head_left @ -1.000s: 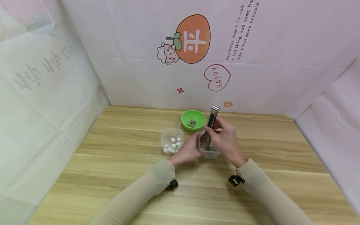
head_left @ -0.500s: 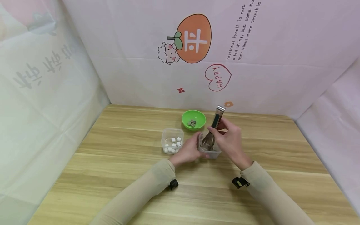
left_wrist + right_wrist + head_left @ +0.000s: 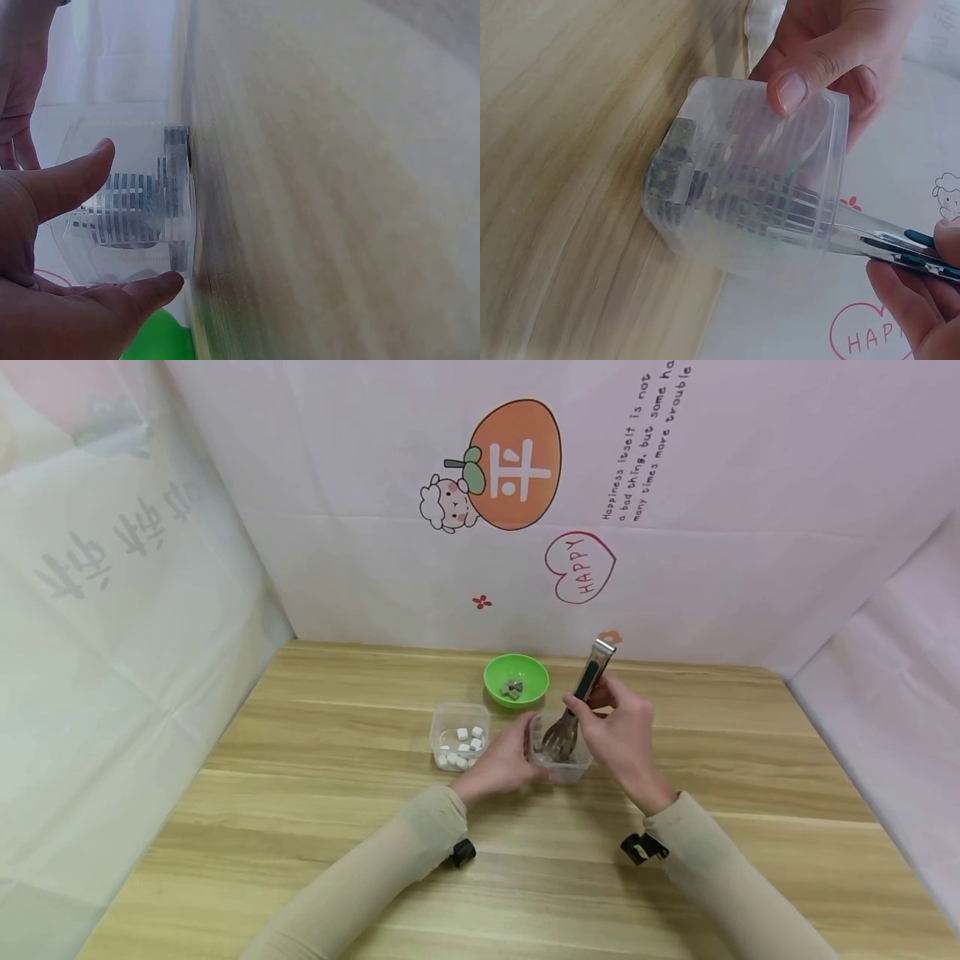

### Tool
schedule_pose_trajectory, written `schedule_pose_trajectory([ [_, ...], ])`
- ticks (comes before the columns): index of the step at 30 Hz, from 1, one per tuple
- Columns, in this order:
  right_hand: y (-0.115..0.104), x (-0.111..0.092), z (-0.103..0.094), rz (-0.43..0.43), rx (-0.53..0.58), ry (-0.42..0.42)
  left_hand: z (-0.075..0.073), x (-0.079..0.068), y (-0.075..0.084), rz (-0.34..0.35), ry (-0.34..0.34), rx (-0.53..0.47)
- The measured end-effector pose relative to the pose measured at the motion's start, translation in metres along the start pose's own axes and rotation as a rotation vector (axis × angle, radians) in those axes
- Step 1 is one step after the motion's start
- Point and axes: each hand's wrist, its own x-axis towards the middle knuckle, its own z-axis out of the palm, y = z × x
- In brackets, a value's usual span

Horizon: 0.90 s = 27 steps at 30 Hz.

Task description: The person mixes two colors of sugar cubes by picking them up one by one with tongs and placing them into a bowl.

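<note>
My left hand (image 3: 507,763) grips the side of a clear plastic container (image 3: 780,142), its thumb on the near wall and fingers on the far one. Dark greyish cubes (image 3: 673,172) lie at the bottom of that container. In my right hand (image 3: 624,735) a pair of metal serving tongs (image 3: 588,681) with dark green grips is pinched between thumb and fingers. The slotted tong heads (image 3: 558,739) reach down inside the container, near the cubes; the container wall blurs their tips in both wrist views.
To the left stands a second clear container (image 3: 460,714) with several white cubes (image 3: 462,734) in it. Behind it is a green bowl (image 3: 495,670) holding a few grey-brown cubes (image 3: 512,690). A printed cloth (image 3: 375,577) rises at the wooden table's back edge (image 3: 360,647).
My right hand has shifted right with the tongs, whose top end now leans further right while the heads stay in the container. My left hand keeps its grip in place.
</note>
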Motion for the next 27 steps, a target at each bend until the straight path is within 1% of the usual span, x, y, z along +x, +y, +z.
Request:
schedule_pose_trajectory([
  [5, 0.0005, -0.0018, -0.0001, 0.005, 0.006, 0.011, 0.0003, -0.0007, -0.0002, 0.009, -0.003, -0.004],
  [14, -0.0013, -0.0011, 0.0011, 0.015, -0.003, -0.002, -0.0001, -0.0005, -0.0014, 0.015, -0.003, -0.003],
  [20, -0.0024, -0.0005, 0.0036, -0.017, 0.0, -0.014, 0.0003, -0.0008, -0.002, 0.011, -0.003, -0.007],
  [23, -0.0018, -0.0003, 0.0051, -0.036, -0.018, -0.011, 0.0005, -0.0002, -0.002, 0.008, -0.002, -0.005],
  [27, 0.0004, -0.0006, 0.0056, -0.032, -0.038, 0.006, 0.0005, 0.0002, -0.0017, 0.006, -0.001, -0.001],
])
